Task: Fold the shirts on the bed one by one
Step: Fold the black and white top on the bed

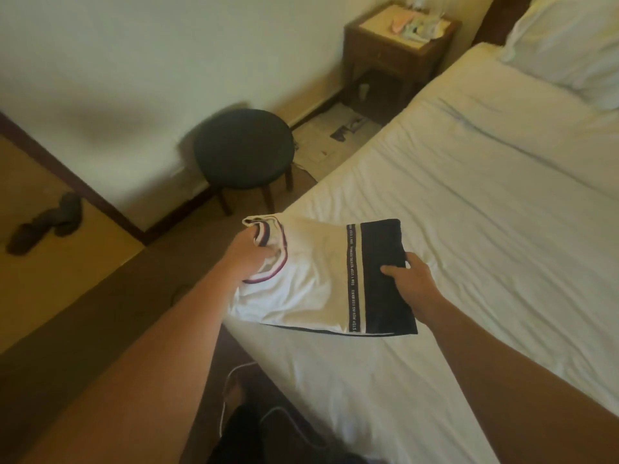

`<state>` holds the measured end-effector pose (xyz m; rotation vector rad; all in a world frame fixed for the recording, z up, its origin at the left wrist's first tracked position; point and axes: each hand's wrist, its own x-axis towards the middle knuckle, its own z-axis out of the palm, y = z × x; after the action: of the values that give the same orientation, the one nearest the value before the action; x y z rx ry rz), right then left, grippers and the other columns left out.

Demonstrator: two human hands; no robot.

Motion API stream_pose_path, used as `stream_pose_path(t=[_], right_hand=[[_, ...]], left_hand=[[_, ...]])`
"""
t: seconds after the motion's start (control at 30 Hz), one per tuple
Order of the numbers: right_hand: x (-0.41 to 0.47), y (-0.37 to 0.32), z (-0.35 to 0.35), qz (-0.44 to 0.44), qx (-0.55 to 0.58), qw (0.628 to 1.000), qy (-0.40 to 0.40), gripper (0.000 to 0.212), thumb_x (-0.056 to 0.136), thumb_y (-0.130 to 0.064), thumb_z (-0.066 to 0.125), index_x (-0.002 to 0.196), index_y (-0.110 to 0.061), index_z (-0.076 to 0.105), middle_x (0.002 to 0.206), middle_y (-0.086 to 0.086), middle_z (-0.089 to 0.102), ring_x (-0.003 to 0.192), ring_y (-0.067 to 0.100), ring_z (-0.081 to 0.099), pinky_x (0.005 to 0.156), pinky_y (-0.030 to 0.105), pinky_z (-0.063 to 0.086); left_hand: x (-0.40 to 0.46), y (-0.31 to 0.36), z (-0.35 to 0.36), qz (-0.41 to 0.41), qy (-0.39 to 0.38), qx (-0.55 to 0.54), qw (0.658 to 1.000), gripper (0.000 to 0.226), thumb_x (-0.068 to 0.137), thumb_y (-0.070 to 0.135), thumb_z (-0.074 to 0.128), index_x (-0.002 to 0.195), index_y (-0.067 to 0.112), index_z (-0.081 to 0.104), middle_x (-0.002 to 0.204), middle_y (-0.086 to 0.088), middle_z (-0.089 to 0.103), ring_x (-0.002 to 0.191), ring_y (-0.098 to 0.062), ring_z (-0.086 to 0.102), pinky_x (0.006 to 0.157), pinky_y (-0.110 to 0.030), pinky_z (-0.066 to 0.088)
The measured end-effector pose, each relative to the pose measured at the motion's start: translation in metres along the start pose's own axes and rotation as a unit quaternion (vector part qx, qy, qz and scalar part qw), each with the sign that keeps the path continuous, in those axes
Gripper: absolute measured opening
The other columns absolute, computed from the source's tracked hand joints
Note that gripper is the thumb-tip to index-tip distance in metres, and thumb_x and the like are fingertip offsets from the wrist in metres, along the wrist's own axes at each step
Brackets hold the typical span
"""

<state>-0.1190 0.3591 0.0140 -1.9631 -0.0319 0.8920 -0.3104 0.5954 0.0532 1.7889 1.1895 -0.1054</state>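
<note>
Fingers of the left hand (246, 254) grip the folded shirt (315, 279) at its collar — the right hand (410, 283) pinches its dark hem.

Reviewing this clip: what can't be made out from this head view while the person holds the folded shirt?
- Left hand fingers: buried in the shirt collar folds.
- Shirt's underside and fold count: hidden by its top layer.
- Items on the nightstand: blurred, too small to identify.
- Dark things on the floor: blurred; perhaps slippers.
- Other shirts: none in frame; the bed runs past the right edge.
- Dark item at the bottom edge: cut off.
</note>
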Motion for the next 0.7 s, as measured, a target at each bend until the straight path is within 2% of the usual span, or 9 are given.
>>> stream_pose_path(t=[0.13, 0.2, 0.37, 0.47, 0.6, 0.7], right_hand=[[-0.019, -0.055, 0.037, -0.051, -0.043, 0.997, -0.046, 0.037, 0.098, -0.021, 0.063, 0.133, -0.020, 0.052, 0.119, 0.003, 0.065, 0.101, 0.026, 0.066, 0.080, 0.042, 0.057], [-0.026, -0.079, 0.066, -0.072, -0.074, 0.992, -0.073, 0.038, 0.098, -0.023, 0.063, 0.134, -0.018, 0.051, 0.125, 0.005, 0.063, 0.109, 0.029, 0.064, 0.090, 0.047, 0.055], [-0.050, -0.134, 0.158, -0.115, -0.131, 0.976, -0.130, 0.040, 0.098, -0.025, 0.062, 0.137, -0.019, 0.051, 0.130, 0.005, 0.062, 0.118, 0.032, 0.062, 0.102, 0.054, 0.050], [-0.066, -0.164, 0.221, -0.154, -0.148, 0.963, -0.163, 0.034, 0.098, -0.019, 0.062, 0.131, -0.016, 0.057, 0.125, 0.005, 0.066, 0.117, 0.031, 0.063, 0.102, 0.054, 0.050], [-0.085, -0.198, 0.310, -0.188, -0.177, 0.946, -0.195, 0.030, 0.097, -0.017, 0.063, 0.127, -0.017, 0.059, 0.120, 0.004, 0.067, 0.113, 0.027, 0.063, 0.102, 0.053, 0.050], [-0.104, -0.222, 0.377, -0.200, -0.184, 0.935, -0.226, 0.028, 0.097, -0.018, 0.063, 0.124, -0.020, 0.058, 0.115, 0.001, 0.067, 0.109, 0.024, 0.064, 0.100, 0.051, 0.051]], left_hand=[[-0.025, -0.009, -0.060, -0.016, 0.070, -0.021, 0.997, 0.069, 0.098, 0.033, 0.065, 0.157, 0.019, 0.032, 0.159, -0.006, 0.039, 0.140, -0.033, 0.045, 0.110, -0.041, 0.041], [-0.036, -0.024, -0.092, -0.029, 0.105, -0.025, 0.994, 0.071, 0.097, 0.035, 0.066, 0.157, 0.019, 0.031, 0.160, -0.006, 0.037, 0.142, -0.033, 0.043, 0.114, -0.044, 0.041], [-0.055, -0.077, -0.176, -0.045, 0.169, -0.054, 0.983, 0.063, 0.097, 0.035, 0.065, 0.152, 0.017, 0.042, 0.152, -0.006, 0.047, 0.135, -0.033, 0.049, 0.113, -0.046, 0.042], [-0.069, -0.111, -0.228, -0.047, 0.207, -0.082, 0.974, 0.058, 0.096, 0.028, 0.066, 0.149, 0.013, 0.047, 0.147, -0.009, 0.052, 0.132, -0.035, 0.051, 0.107, -0.043, 0.044], [-0.082, -0.153, -0.299, -0.057, 0.247, -0.143, 0.957, 0.035, 0.096, 0.012, 0.067, 0.131, 0.012, 0.059, 0.125, -0.012, 0.061, 0.123, -0.035, 0.055, 0.090, -0.033, 0.042], [-0.094, -0.187, -0.351, -0.079, 0.279, -0.179, 0.940, 0.049, 0.096, 0.017, 0.069, 0.142, 0.008, 0.054, 0.138, -0.013, 0.059, 0.126, -0.036, 0.055, 0.100, -0.039, 0.046]])
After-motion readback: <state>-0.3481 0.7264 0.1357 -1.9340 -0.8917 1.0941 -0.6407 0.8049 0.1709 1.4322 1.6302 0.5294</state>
